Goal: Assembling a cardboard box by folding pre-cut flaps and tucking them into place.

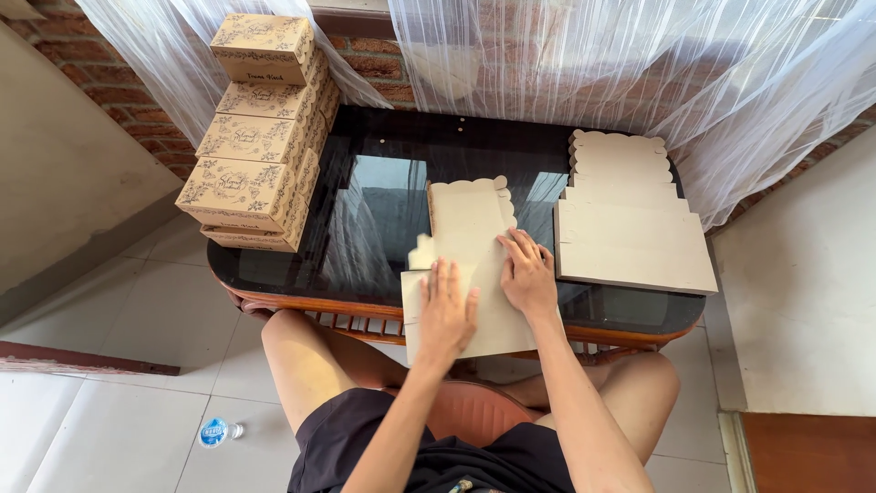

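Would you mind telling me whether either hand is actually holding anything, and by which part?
Neither grips anything: the left hand and right hand press flat, palms down, on the unfolded cardboard box blank.

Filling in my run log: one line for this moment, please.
left hand: flat on cardboard blank | right hand: pressing same blank | flat stack right | folded boxes left
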